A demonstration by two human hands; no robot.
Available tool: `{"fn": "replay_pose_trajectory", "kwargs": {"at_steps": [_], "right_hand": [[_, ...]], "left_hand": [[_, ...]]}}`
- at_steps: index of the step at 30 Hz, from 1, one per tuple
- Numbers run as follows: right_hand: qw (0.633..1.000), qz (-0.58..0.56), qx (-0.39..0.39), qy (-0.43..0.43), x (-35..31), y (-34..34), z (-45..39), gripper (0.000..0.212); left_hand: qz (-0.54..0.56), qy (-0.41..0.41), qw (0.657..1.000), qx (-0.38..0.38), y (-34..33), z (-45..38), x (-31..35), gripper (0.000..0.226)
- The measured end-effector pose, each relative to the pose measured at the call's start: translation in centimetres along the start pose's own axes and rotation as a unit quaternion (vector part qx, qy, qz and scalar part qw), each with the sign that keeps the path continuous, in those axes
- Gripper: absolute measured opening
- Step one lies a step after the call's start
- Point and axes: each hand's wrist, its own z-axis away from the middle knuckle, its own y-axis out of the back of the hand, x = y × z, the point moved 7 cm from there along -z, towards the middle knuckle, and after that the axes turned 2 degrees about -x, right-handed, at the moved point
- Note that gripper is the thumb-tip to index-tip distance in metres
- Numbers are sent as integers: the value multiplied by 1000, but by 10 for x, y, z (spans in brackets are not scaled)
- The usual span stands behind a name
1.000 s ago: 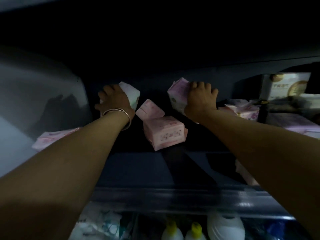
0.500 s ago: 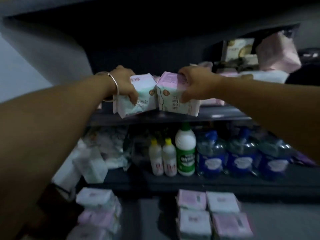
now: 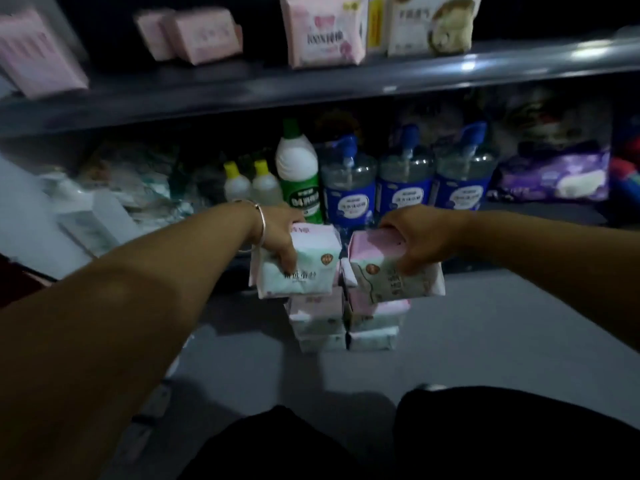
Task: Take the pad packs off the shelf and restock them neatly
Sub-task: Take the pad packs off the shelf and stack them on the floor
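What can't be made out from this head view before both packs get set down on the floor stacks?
- Floor stacks: tops hidden by the held left pack and right pack; count unclear.
- Left hand and right hand: the packs cover the fingers underneath.
- Pack on the upper shelf: blurred and cut by the left edge.

Two pad packs sit side by side, one under the left hand's fingers (image 3: 289, 258), one under the right hand's fingers (image 3: 403, 263). Below them, stacked packs (image 3: 346, 320) rest on the floor (image 3: 485, 323). Beyond the fingers, bottles (image 3: 346, 181) line the lower shelf (image 3: 536, 211); more packs (image 3: 204, 34) sit on the upper shelf (image 3: 311, 88).
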Motion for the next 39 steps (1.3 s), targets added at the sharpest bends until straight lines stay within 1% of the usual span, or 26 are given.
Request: {"fn": "replay_pose_trajectory", "kwargs": {"at_steps": [3,7,10,12,15,17,19,22,23,25,27,29,31,34,37,39], "right_hand": [[998,-9,-55,11,2,-49,-6,53],[994,22,-96,46,-5,-108,-19,60],[988,27,-137,68,-5,-158,-26,57],[987,42,-139,76,-1,-187,-30,59],[989,54,-116,73,5,-219,-34,65],[990,61,-95,79,8,-234,-38,67],[992,81,-55,75,11,-244,-42,63],[981,160,69,85,15,-252,-50,49],[975,184,92,79,17,-255,-52,44],[970,206,102,75,18,-263,-56,42],[970,206,91,87,16,-268,-58,45],[972,195,79,102,10,-259,-57,45],[977,185,38,103,3,-241,-55,45],[980,170,27,104,-2,-207,-45,40],[980,158,72,95,-4,-148,-34,35],[979,148,114,83,-5,-95,-24,31]], "left_hand": [[-55,-5,997,-54,-52,-15,3,77],[-97,-14,987,-127,-127,-24,-2,89],[-93,-31,985,-145,-175,-30,-1,83],[-91,-40,985,-138,-199,-36,1,81],[-90,-50,988,-114,-230,-47,1,73],[-114,-68,988,-80,-244,-54,2,71],[-146,-83,985,-31,-251,-59,2,67],[-220,-65,973,42,-258,-62,2,58],[-242,-51,968,50,-262,-62,3,55],[-262,-26,964,46,-269,-65,2,53],[-255,-9,966,37,-269,-66,0,56],[-242,-13,970,33,-263,-66,1,61],[-227,-41,972,36,-248,-64,6,58],[-186,-93,977,37,-210,-56,18,47],[-149,-119,979,66,-147,-42,32,36],[-133,-129,977,103,-94,-29,43,32]]}}
